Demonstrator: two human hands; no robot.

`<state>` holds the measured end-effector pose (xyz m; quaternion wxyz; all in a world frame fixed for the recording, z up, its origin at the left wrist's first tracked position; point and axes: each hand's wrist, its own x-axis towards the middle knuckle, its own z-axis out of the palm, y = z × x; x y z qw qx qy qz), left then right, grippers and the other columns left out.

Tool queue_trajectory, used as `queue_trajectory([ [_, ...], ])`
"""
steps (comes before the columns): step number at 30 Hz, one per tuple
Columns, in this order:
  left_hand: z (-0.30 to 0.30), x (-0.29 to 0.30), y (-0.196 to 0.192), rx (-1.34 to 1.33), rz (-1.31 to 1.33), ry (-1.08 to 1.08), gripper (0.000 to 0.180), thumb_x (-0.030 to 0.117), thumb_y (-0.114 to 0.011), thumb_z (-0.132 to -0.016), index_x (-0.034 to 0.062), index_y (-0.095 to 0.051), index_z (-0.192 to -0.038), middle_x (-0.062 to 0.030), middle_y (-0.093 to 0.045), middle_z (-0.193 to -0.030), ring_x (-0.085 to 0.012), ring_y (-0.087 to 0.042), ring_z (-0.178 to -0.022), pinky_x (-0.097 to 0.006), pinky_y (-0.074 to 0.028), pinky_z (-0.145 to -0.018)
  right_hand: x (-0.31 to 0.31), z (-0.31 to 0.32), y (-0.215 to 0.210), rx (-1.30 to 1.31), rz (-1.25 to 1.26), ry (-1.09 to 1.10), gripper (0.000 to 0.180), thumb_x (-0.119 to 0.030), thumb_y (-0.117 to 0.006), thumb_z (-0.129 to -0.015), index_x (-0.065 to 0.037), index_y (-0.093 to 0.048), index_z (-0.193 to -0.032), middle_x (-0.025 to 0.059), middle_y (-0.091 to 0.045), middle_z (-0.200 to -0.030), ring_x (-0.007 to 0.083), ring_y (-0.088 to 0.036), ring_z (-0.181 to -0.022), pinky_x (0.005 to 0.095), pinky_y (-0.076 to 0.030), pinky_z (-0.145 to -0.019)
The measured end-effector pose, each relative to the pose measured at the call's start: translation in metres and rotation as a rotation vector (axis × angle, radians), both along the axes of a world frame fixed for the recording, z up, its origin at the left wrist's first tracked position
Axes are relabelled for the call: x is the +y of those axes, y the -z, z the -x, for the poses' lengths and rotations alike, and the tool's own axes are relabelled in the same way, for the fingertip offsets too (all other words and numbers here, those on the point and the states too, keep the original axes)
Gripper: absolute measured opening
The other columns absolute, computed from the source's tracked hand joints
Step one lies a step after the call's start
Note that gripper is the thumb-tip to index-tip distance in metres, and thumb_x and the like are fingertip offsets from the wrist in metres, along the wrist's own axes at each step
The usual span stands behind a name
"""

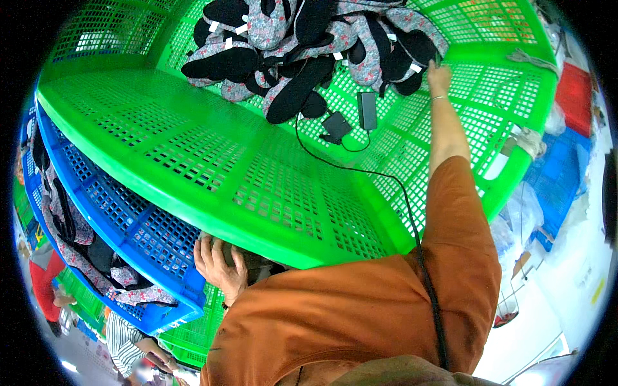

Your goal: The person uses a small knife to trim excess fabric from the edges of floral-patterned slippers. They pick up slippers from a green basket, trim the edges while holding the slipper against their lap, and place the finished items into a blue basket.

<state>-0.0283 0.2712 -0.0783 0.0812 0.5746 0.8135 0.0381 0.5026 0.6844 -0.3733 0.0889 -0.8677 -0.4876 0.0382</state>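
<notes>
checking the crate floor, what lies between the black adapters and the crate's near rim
In the head view only bare green mesh and a black cable lie between the black adapters and the green crate's near rim.

Bright, even daylight-like light, no single source visible. Colours strongly saturated; green crate (212,161) vivid, near neon. Shadows soft: faint dark patch beneath pile of floral shoe insoles (302,45), deeper shade under crate rim above left hand (219,264). Right side blown out, white glare at lower right. Heavy fisheye bend: crate edges curve, black vignette rings frame. Centre sharp, mesh holes crisp; rim smeared, soft, slightly colour-fringed. Orange sleeve (450,257) close, mildly soft.
</notes>
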Motion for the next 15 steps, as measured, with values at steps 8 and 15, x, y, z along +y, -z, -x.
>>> queue_trajectory([
  [8,0.014,-0.012,0.007,0.052,0.104,0.098,0.058,0.037,-0.062,-0.073,0.0062,-0.054,-0.122,-0.0190,-0.047,-0.128,-0.0435,-0.039,-0.119,-0.049,-0.031,-0.100,0.059,-0.020,0.036,0.212,0.197,-0.114,0.056,-0.045,-0.067,-0.077,0.005,-0.062,-0.101,0.0262,-0.063,-0.102,0.0415,-0.060,-0.096,0.0424,-0.048,-0.082],
  [15,0.002,-0.016,0.010,0.075,0.124,0.072,0.059,0.038,-0.063,-0.073,0.0067,-0.055,-0.122,-0.0186,-0.047,-0.129,-0.0430,-0.039,-0.119,-0.049,-0.031,-0.100,0.014,0.045,0.045,0.839,-0.026,0.221,0.044,-0.028,-0.077,-0.071,0.013,-0.062,-0.074,0.0177,-0.066,-0.074,0.0252,-0.062,-0.069,0.0370,-0.046,-0.065],
])
